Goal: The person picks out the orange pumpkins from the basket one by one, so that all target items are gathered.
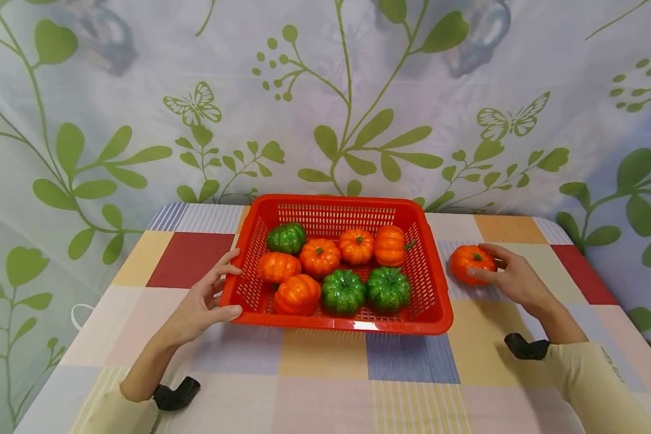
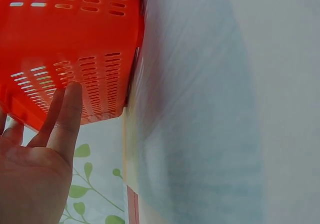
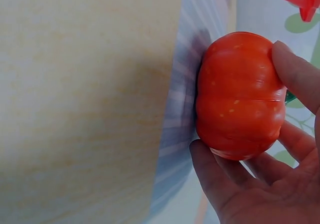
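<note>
A red plastic basket [image 1: 336, 325] with slotted walls holds several small orange pumpkins, one of them a ribbed pumpkin [image 1: 298, 295] near the front. It also contains three green pumpkins, including one green pumpkin [image 1: 344, 292] at the front. My left hand [image 1: 198, 304] rests against the basket's left end, thumb at the front corner of the rim. In the left wrist view its fingers [image 2: 67, 121] extend along the outer wall. Right of the basket, my right hand [image 1: 512, 277] holds another orange pumpkin [image 3: 242, 96] between thumb and fingers, close over the tablecloth.
The table wears a patchwork-check tablecloth [image 1: 325, 404]. Directly behind it hangs a pale curtain [image 1: 304, 120] printed with green leaves and butterflies. Black wrist mounts [image 1: 526, 346] sit on both forearms. A white loop of cord [image 1: 76, 313] shows beyond the table's left edge.
</note>
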Demonstrator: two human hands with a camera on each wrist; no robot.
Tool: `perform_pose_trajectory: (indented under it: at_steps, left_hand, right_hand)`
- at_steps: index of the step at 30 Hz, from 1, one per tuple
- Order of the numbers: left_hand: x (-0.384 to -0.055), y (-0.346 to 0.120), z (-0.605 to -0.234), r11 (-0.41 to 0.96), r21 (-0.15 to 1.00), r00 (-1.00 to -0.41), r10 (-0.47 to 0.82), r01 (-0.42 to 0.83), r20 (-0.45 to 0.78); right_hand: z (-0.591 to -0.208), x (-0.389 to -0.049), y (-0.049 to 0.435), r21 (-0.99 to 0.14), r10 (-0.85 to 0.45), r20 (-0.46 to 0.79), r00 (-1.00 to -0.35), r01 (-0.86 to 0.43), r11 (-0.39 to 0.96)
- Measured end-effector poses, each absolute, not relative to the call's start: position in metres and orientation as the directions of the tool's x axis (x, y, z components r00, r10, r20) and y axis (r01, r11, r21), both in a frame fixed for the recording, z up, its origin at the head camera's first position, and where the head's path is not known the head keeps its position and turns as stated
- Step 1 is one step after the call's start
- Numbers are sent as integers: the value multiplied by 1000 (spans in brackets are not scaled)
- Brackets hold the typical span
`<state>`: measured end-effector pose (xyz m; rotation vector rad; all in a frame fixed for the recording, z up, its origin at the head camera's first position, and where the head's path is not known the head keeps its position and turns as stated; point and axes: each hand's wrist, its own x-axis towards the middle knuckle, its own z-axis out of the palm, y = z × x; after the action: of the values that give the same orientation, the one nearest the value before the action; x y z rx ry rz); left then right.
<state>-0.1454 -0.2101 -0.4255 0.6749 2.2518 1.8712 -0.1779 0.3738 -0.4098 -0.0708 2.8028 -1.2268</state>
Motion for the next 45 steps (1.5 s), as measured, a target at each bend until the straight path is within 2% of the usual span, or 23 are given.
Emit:
perform_pose_trajectory:
  at_steps: [45]
  left_hand:
    - [-144,-209,-426,110,965,-894,414,238,173]
  right_hand:
    - [-413,-168,380,-800,-84,-128,-988,53,598]
